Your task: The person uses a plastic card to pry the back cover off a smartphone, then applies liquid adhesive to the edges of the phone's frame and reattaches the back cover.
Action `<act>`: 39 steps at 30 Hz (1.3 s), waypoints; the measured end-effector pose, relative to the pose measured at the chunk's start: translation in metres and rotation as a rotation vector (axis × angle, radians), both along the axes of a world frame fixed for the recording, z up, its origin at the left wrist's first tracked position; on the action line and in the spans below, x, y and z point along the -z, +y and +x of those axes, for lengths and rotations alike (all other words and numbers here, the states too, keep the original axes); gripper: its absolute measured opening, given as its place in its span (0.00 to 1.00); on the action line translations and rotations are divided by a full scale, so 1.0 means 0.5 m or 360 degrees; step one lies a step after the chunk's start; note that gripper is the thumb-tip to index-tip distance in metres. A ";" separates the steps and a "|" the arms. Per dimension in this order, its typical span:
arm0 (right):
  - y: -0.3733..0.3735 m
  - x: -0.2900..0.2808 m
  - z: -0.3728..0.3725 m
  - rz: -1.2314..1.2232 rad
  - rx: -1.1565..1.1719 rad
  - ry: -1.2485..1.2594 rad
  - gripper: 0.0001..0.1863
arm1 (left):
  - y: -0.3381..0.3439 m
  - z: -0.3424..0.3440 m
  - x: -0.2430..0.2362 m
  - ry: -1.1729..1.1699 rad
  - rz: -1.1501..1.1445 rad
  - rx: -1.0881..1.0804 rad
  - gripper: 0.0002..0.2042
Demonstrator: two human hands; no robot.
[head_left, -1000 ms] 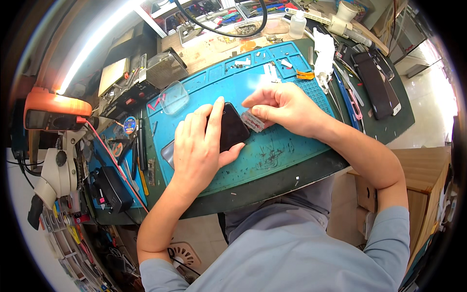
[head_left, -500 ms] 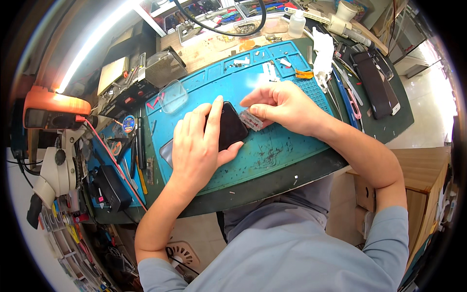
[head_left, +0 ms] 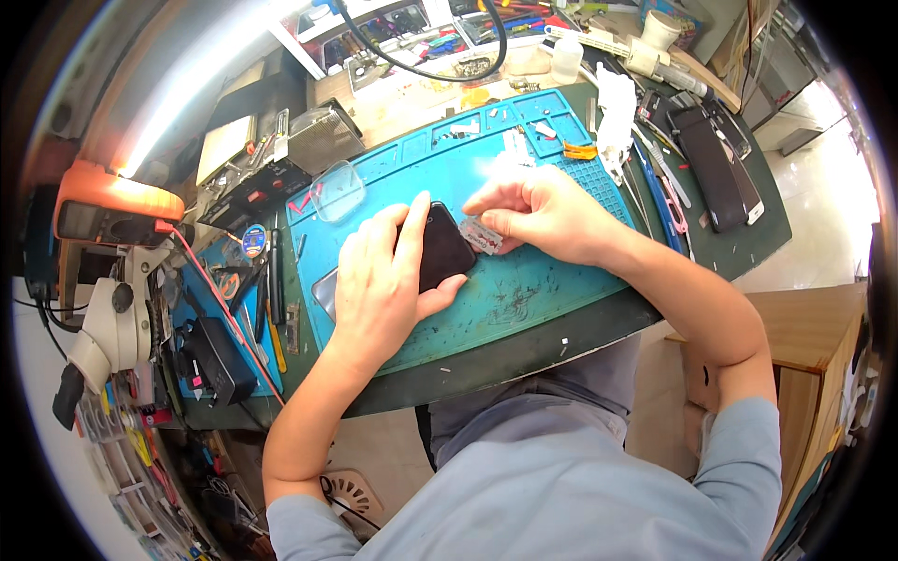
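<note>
A dark green workbench is spreading beneath the person's arms, and a blue mat is covering its middle. On the mat, the left hand is lying over a phone, clasping it between its fingers at the far side and its thumb at the near edge. The phone is resting at a slant near the mat's centre, showing a dark, smooth, faintly glossy face with rounded corners; the hand is hiding the rest. A pale grey strip is showing left of the hand, and whether it belongs to the phone cannot be told. The right hand is pinching a razor blade between thumb and curled fingers. The thin, silvery blade, bearing small red marks, is slanting beside the phone's right edge; whether they are touching is too small to tell.
</note>
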State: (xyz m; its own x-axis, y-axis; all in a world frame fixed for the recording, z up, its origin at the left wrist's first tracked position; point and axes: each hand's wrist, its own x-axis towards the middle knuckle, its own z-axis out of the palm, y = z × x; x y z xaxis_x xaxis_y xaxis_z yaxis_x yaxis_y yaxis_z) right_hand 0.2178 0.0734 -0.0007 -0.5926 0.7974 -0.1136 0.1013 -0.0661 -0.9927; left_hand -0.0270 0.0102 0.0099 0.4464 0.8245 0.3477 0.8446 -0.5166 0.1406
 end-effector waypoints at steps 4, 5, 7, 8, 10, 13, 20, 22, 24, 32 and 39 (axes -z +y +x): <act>0.002 -0.015 0.005 -0.0116 -0.0011 -0.0028 0.21 | -0.003 0.001 -0.009 -0.0092 -0.0011 -0.0002 0.45; 0.001 -0.016 0.005 -0.0151 0.0024 0.0024 0.22 | -0.003 0.001 -0.012 -0.0095 -0.0005 0.0016 0.44; -0.002 -0.022 0.004 -0.0217 0.0092 0.0126 0.26 | -0.005 -0.003 -0.019 -0.0105 0.0013 0.0049 0.43; -0.001 -0.028 0.004 -0.0145 0.0167 0.0023 0.26 | -0.006 -0.007 -0.022 -0.0087 0.0027 0.0038 0.43; 0.002 -0.045 0.004 0.0006 0.0318 -0.0187 0.27 | -0.009 -0.015 -0.028 -0.0057 0.0059 0.0014 0.43; -0.052 -0.064 -0.006 0.1087 0.0830 -0.0536 0.12 | -0.010 -0.012 -0.030 -0.0074 0.0082 0.0026 0.41; -0.067 -0.013 -0.042 0.1192 0.0747 -0.0454 0.15 | -0.008 -0.007 -0.020 -0.0119 0.0221 -0.0021 0.40; -0.052 -0.008 -0.058 0.0844 0.0536 -0.0220 0.14 | -0.015 -0.025 -0.012 -0.0173 0.0210 -0.0100 0.40; -0.058 -0.020 -0.033 0.0499 0.0514 -0.0095 0.14 | -0.011 0.003 -0.018 -0.0142 0.0182 -0.0065 0.40; -0.079 -0.005 0.025 0.1248 0.0777 -0.0388 0.15 | -0.005 -0.007 -0.017 -0.0181 0.0181 -0.0139 0.40; -0.076 -0.055 0.042 0.1326 0.0886 -0.0837 0.24 | -0.015 0.000 -0.022 -0.0140 0.0163 -0.0005 0.43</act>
State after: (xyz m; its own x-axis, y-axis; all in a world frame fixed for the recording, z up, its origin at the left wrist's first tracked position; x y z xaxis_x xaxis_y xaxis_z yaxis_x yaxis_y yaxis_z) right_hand 0.2390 0.0354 0.0268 -0.1667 0.8793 0.4462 0.6823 0.4295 -0.5916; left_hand -0.0270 0.0028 0.0208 0.4080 0.7840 0.4678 0.8328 -0.5295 0.1612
